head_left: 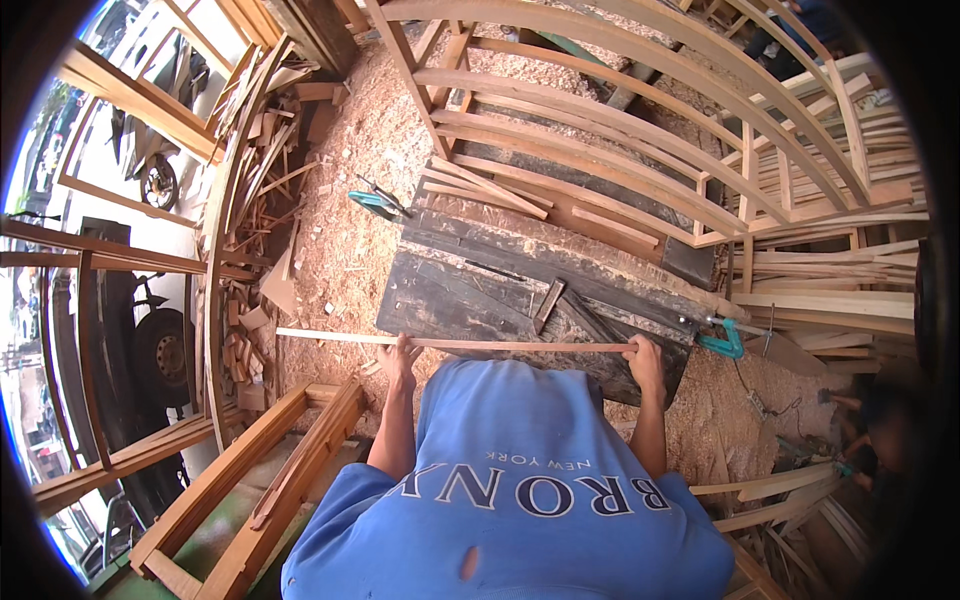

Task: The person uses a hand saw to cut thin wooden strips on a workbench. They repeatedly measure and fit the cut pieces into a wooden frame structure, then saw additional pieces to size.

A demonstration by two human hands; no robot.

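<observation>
A long, thin wooden strip point(500, 346) spans the near edge of a dark, worn workbench point(450, 300), just in front of my body. My left hand point(400, 358) is closed around it left of the bench, and the strip's pale end sticks out further left. At its right end, my right hand point(646, 360) grips the strip between thumb and fingers. Beyond it on the benchtop lies a short wooden block with a dark bar point(547, 306), set at an angle.
Teal clamps sit at the bench's far left point(378, 201) and right point(722, 340). A large curved slatted wooden frame point(600, 140) stands behind it. Stacked boards point(830, 300) lie right; a timber frame point(250, 490) stands near left. Wood shavings point(350, 230) cover the floor.
</observation>
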